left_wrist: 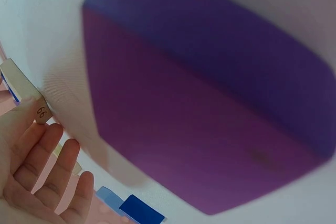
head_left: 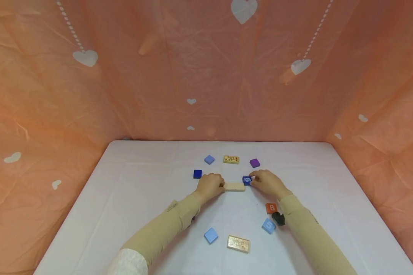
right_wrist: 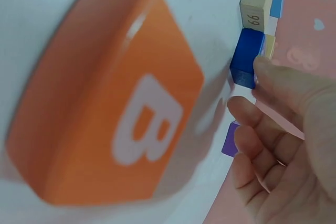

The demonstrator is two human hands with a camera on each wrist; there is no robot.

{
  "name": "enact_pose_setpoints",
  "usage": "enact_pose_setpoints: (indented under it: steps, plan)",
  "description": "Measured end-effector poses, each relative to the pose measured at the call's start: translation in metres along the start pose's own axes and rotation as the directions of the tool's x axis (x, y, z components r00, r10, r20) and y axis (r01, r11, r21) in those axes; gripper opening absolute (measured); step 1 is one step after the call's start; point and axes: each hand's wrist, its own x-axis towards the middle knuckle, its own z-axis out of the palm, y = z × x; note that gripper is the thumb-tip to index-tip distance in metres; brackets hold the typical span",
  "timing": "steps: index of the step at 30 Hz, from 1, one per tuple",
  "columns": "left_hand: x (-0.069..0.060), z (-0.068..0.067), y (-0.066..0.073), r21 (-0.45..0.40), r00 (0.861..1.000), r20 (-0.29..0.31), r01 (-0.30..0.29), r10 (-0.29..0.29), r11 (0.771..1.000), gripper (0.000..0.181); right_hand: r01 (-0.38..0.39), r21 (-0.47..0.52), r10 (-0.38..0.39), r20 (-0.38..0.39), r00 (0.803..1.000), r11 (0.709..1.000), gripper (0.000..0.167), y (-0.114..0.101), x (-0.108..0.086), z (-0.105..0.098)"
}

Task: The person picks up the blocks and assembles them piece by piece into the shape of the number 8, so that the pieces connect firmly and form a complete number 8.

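My left hand (head_left: 209,187) holds the left end of a pale wooden block (head_left: 234,187) between thumb and fingers; its end face in the left wrist view reads 66 or 99. My right hand (head_left: 269,183) is at the right side of a dark blue block (head_left: 247,180) marked 6. In the right wrist view the thumb lies against this blue block (right_wrist: 247,56), with the index finger partly hidden behind it. The blue block adjoins the wooden block's right end. Another dark blue block (head_left: 197,174) sits just beyond my left knuckles.
Beyond the hands lie a light blue block (head_left: 209,159), a gold block (head_left: 231,159) and a purple one (head_left: 254,163). Nearer are an orange B block (head_left: 271,208), a light blue S or 5 block (head_left: 269,226), a plain light blue block (head_left: 211,235) and another gold one (head_left: 238,243). Another purple block (left_wrist: 199,108) is under my left forearm.
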Motion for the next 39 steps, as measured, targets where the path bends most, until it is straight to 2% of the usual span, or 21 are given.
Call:
enact_pose_setpoints:
  steps: [7,15,24,34,39]
  plan:
    - [0.0,0.001,0.0,0.008,1.0,-0.004,-0.007,0.007,1.0,0.015,-0.056,0.025,0.055,0.003,0.998,0.998,0.038,-0.002,-0.003,-0.003]
    - [0.0,0.002,-0.001,-0.003,1.0,-0.001,-0.003,0.003,1.0,0.014,-0.046,0.014,0.046,0.008,0.999,0.999,0.035,-0.001,-0.013,-0.01]
    - [0.0,0.004,-0.002,-0.005,1.0,-0.015,-0.012,0.012,1.0,0.014,-0.023,-0.011,0.023,0.056,0.998,1.0,0.035,0.011,-0.034,-0.016]
    - [0.0,0.003,-0.001,0.009,1.0,-0.011,-0.002,0.002,1.0,0.014,-0.003,0.018,0.002,0.08,0.997,1.0,0.034,0.024,-0.059,-0.016]
    - [0.0,0.003,-0.001,0.008,1.0,-0.012,-0.004,0.004,1.0,0.013,-0.037,0.045,0.033,0.095,0.995,0.998,0.034,0.029,-0.069,-0.015]
